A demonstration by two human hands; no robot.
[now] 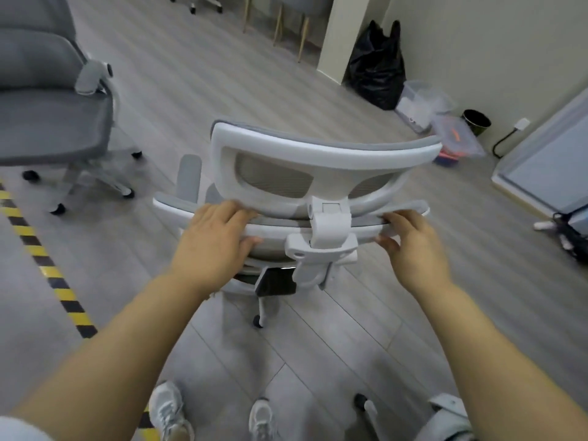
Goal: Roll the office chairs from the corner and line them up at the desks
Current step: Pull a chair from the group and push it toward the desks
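On the floor (197,78) directly before you, the white mesh chair (318,154) stands on casters (258,322) (it should roll lightly, but may swivel). Your left hand (213,237) and right hand (410,246) both grip its stiff backrest rim (280,226), the best hold.

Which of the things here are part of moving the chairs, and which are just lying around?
Job: white chair, gripped by left hand and right hand; grey chair.
Lying about: black bag, plastic boxes, bin, floor tape.
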